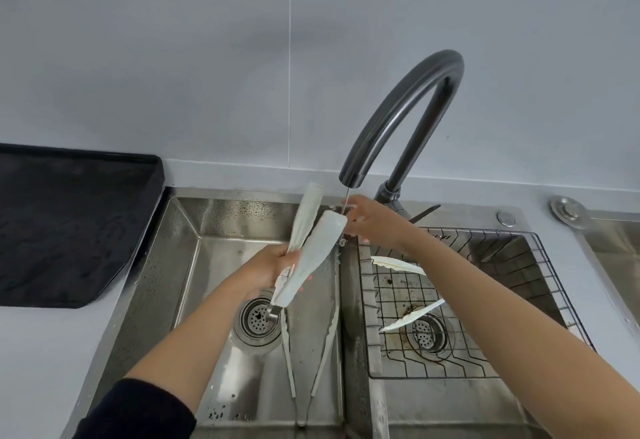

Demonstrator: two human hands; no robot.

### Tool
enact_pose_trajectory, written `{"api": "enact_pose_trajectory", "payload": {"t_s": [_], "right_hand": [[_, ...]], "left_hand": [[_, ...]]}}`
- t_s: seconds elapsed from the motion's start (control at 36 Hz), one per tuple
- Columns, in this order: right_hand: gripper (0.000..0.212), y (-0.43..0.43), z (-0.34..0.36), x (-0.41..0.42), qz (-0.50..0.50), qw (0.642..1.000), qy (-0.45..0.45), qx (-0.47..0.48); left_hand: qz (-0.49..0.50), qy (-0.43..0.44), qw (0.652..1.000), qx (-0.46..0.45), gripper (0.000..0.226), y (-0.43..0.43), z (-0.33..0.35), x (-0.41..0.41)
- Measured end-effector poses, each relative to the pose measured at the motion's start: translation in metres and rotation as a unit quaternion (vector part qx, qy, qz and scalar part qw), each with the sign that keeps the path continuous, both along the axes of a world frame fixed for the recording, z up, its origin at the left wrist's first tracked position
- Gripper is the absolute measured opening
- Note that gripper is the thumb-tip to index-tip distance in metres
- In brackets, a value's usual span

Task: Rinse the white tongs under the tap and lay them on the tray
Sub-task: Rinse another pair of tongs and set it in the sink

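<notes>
The white tongs [311, 255], long, broad-armed and apparently plastic, are held aslant just below and left of the dark grey arched metal tap [415, 99], with their tips uppermost near the spout. The hinge end is gripped by the left hand [273, 262], whose fingers are wrapped round both arms. The tip of the nearer arm is pinched by the right hand [367, 220] directly beneath the spout, where a thin stream of water [346, 200] is seen to fall (little more than a trickle).

The rinsing is therefore judged to be under way but not finished: only the tip region is met by the water, and the rest of the arms may yet need passing through it. The laying-down is wholly outstanding. The black rectangular tray [69, 224], well to the left of the tap on the pale grey counter [41, 352], has not received them.

Below the tap, a slender steel pair of tongs [325, 345] lies in the left basin of the stainless sink [187, 241]. Another white pair [398, 263] rests on the wire rack [502, 265] to the lower right. No brand, label or writing can be read anywhere.
</notes>
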State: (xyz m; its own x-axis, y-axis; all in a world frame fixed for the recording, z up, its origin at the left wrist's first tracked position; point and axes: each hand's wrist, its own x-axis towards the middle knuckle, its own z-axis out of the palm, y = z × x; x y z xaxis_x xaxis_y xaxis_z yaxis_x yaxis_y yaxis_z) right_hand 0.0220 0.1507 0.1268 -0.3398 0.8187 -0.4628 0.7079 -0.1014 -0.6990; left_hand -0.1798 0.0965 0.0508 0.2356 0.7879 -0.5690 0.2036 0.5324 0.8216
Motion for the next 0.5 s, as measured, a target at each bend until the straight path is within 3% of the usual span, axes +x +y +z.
{"api": "enact_pose_trajectory", "payload": {"t_s": [0.22, 0.5], "right_hand": [[0.092, -0.002, -0.014, 0.005, 0.059, 0.989, -0.009, 0.134], [0.078, -0.005, -0.024, -0.004, 0.035, 0.981, -0.050, 0.182]], "left_hand": [[-0.137, -0.052, 0.987, -0.066, 0.015, -0.002, 0.004, 0.023], [-0.135, 0.018, 0.990, -0.041, 0.012, -0.003, -0.005, 0.029]]}}
